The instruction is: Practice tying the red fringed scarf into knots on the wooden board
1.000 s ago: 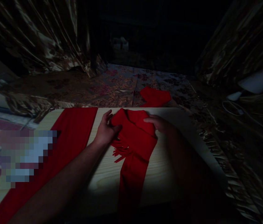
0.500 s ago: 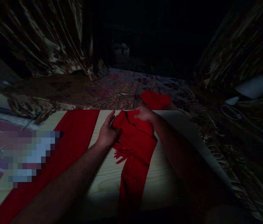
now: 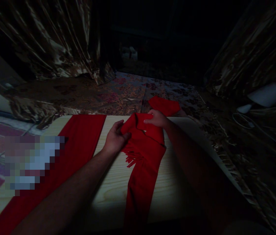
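At centre frame, the red scarf (image 3: 145,148) is being gripped by the left hand (image 3: 115,139) and pinched higher than before by the right hand (image 3: 156,118).

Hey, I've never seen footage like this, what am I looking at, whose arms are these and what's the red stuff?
There is no machine here. The one view comes from a camera worn on a person's head, looking forward and down, so the two bare arms are that person's own. A red scarf lies on a light wooden board, its fringe showing. The right hand pinches a fold at the scarf's far end in its fingers; the left hand lies against its left edge, too dark to tell whether it grips. A second red cloth lies flat to the left, and a small red piece sits beyond the board on patterned fabric.
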`<state>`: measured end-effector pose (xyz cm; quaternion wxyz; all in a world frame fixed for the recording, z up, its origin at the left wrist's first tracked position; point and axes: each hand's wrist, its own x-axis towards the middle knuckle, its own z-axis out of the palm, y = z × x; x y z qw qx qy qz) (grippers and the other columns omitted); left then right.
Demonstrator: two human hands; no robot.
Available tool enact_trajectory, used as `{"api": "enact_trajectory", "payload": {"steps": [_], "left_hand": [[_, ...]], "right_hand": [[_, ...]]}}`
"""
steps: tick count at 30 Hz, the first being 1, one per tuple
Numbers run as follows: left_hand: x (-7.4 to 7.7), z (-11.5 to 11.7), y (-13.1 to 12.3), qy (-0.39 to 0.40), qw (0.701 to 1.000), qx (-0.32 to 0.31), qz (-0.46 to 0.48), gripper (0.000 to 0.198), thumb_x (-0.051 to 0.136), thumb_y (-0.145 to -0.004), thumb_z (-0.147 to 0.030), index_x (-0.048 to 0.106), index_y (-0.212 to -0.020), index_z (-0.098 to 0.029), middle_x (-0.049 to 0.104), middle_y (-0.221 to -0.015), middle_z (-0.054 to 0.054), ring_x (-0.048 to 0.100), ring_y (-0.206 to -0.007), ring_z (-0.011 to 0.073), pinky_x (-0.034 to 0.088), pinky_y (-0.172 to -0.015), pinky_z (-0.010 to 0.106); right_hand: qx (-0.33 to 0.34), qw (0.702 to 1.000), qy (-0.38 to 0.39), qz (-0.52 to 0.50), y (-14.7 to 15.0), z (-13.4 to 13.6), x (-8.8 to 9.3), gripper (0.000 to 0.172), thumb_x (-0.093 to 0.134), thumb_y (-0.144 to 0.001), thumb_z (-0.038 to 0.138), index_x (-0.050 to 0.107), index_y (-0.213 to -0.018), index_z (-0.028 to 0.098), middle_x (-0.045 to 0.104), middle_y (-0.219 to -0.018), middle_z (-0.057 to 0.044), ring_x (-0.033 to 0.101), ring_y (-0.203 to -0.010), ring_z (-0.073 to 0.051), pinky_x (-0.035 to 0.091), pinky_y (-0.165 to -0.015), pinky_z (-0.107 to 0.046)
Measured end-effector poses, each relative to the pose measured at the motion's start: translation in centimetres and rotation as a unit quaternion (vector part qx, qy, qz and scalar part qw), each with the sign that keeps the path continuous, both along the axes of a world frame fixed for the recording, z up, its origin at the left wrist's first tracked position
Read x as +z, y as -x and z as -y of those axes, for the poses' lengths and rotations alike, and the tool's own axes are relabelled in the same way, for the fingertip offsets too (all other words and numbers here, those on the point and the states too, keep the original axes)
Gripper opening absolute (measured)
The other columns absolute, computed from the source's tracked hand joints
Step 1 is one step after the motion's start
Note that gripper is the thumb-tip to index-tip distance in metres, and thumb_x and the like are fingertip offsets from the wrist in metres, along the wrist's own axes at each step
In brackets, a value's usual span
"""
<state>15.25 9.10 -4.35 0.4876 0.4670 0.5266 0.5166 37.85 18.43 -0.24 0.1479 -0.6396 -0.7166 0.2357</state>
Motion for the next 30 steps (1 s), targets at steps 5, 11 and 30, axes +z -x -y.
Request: {"api": "enact_trajectory", "payload": {"steps": [5, 11, 30], "left_hand": [[0.2, -0.3, 0.3, 0.042, 0.991, -0.002, 0.129, 0.082, 0.071, -0.056, -0.008, 0.051, -0.135, -0.021, 0.062, -0.137, 0.014, 0.073, -0.102, 0.0242, 0.062, -0.081, 0.034], [0.0, -0.1, -0.1, 0.028, 0.998, -0.023, 0.051, 0.077, 0.069, -0.057, -0.01, 0.052, -0.131, -0.019, 0.063, -0.132, 0.012, 0.072, -0.095, 0.0207, 0.06, -0.075, 0.029], [0.8, 1.1, 0.2, -0.192, 0.933, 0.061, -0.298, 0.069, 0.064, -0.063, -0.011, 0.06, -0.131, -0.019, 0.052, -0.147, 0.016, 0.043, -0.142, 0.0351, 0.033, -0.121, 0.053]], "right_hand": [[0.012, 0.995, -0.062, 0.082, 0.3, 1.7, 1.1, 0.029, 0.075, -0.079, 0.017, 0.066, -0.107, 0.018, 0.075, -0.104, -0.007, 0.068, -0.093, -0.021, 0.048, -0.08, -0.027], [-0.009, 0.973, -0.131, 0.191, 0.9, 3.7, 1.4, 0.033, 0.07, -0.088, 0.032, 0.061, -0.117, 0.018, 0.072, -0.113, -0.016, 0.068, -0.102, -0.028, 0.047, -0.082, -0.032], [0.008, 0.981, -0.16, 0.105, -0.1, 5.9, 0.5, 0.034, 0.073, -0.084, 0.033, 0.062, -0.114, 0.02, 0.071, -0.112, -0.011, 0.066, -0.103, -0.025, 0.047, -0.085, -0.031]]}}
